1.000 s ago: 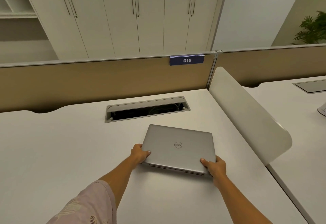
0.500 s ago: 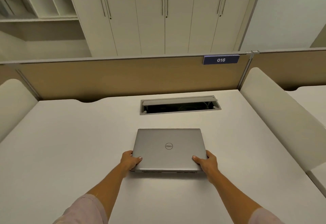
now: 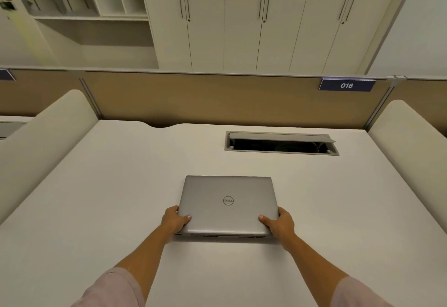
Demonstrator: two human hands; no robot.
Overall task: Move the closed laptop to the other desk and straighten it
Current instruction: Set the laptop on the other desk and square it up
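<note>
A closed silver laptop [image 3: 228, 197] with a round logo on its lid lies flat on the white desk [image 3: 108, 197], its edges square to the desk's back edge. My left hand [image 3: 174, 220] grips its near left corner, thumb on the lid. My right hand [image 3: 278, 225] grips the near right corner the same way. The vents on the laptop's near edge face me.
An open cable tray [image 3: 281, 144] is sunk into the desk behind the laptop, to the right. Rounded white dividers stand at the left side [image 3: 46, 142] and the right side [image 3: 408, 147]. A tan partition with a "016" label [image 3: 346, 85] closes the back.
The laptop has turned from a slanted position to square with the desk, and it sits further left of the cable tray. Both hands have kept their grip on the near corners.
</note>
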